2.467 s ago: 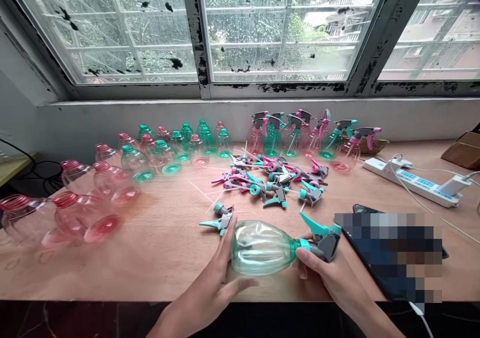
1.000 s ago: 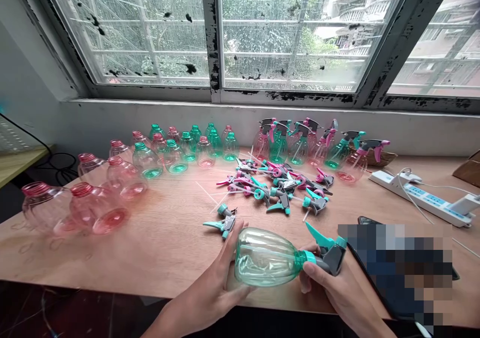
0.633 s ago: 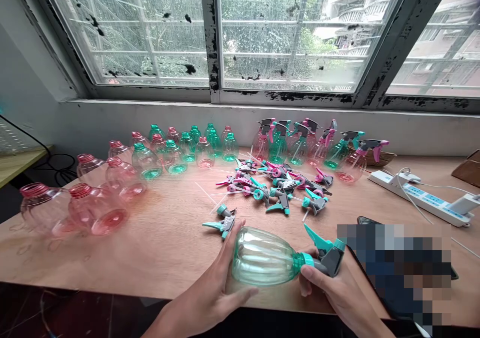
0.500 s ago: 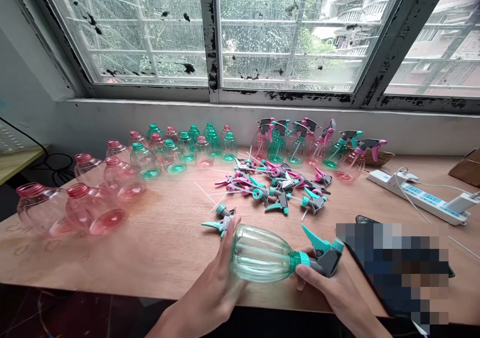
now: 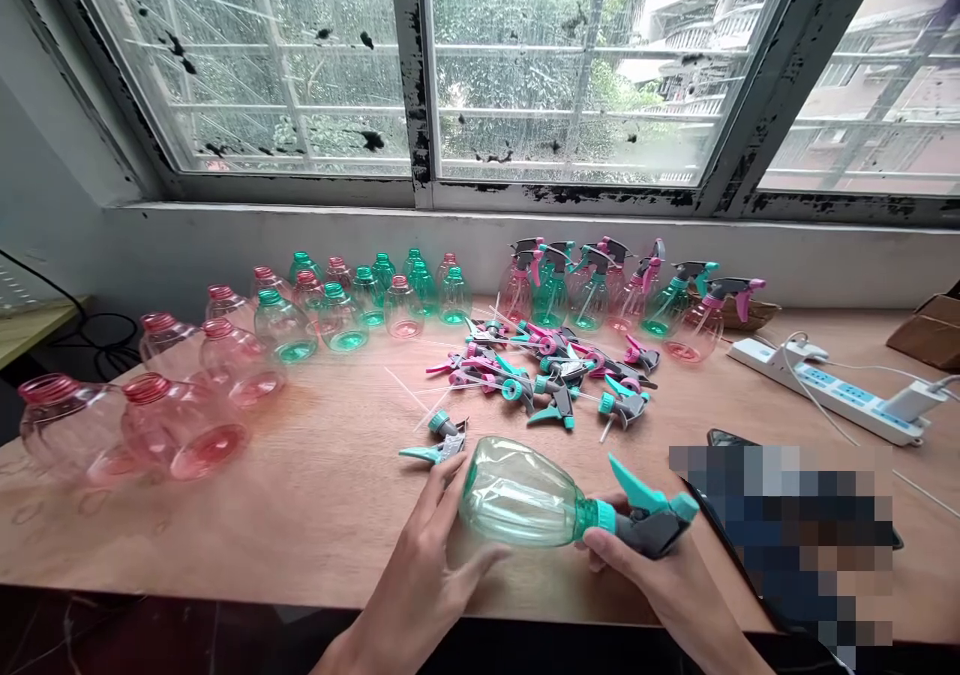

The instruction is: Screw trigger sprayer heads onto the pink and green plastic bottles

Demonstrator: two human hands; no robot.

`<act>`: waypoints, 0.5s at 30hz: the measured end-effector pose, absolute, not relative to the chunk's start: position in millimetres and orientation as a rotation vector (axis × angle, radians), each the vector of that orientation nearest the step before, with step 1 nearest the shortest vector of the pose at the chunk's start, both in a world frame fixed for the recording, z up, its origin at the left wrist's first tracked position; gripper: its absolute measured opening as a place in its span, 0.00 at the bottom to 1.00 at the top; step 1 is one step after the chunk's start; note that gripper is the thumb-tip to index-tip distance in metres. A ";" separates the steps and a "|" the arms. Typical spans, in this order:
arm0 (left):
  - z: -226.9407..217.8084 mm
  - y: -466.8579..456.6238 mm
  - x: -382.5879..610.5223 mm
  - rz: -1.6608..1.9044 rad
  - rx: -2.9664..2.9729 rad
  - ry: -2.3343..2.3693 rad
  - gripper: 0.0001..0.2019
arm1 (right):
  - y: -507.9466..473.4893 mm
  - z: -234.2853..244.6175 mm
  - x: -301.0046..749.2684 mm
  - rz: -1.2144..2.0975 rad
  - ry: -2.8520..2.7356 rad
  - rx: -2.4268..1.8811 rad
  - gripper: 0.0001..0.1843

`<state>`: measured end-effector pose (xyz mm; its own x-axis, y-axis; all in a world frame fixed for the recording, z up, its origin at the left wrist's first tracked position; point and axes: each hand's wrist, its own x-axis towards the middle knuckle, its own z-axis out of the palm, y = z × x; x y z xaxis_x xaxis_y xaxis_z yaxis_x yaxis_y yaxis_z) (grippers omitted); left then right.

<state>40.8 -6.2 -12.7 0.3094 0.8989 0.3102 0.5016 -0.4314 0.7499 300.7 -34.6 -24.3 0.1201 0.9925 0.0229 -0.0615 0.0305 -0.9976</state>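
A clear green spray bottle (image 5: 521,495) lies tilted on its side in the air above the table's front edge. Its grey and teal trigger head (image 5: 649,520) sits on the neck and points right. My right hand (image 5: 645,565) is closed around the collar, thumb in front. At the bottle's base, my left hand (image 5: 427,555) is open, its thumb apart from the bottle below; whether its fingertips touch the base I cannot tell. A loose teal-grey trigger head (image 5: 446,440) lies just beyond my left fingers.
Behind is a pile of pink, teal and grey trigger heads (image 5: 555,360). Pink and green open bottles (image 5: 184,430) stand at left; several bottles with heads (image 5: 592,295) stand at the back. A power strip (image 5: 825,385) and a dark, blurred-out device (image 5: 720,440) are at right.
My left hand has loosened from the bottle's base, its thumb coming away below. The bottle and its trigger head have turned slightly, with my right hand still on the collar.
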 end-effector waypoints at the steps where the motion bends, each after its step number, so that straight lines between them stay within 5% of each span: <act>1: -11.3 -6.6 40.8 1.004 2.029 1.218 0.38 | -35.2 -24.9 300.2 1.114 -1.089 -1.211 0.15; 7: -7.2 -8.7 37.9 1.155 1.937 1.098 0.19 | -33.8 -25.0 301.9 1.147 -1.094 -1.194 0.14; 15: -7.0 -9.9 41.8 1.213 1.978 1.041 0.19 | -33.4 -26.5 307.2 1.011 -1.177 -1.202 0.11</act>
<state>41.8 -9.9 -7.0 0.2787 0.8501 0.4469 0.3126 -0.5202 0.7948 307.2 -33.4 -26.5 0.1363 0.9836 0.1184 0.0314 0.1151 -0.9929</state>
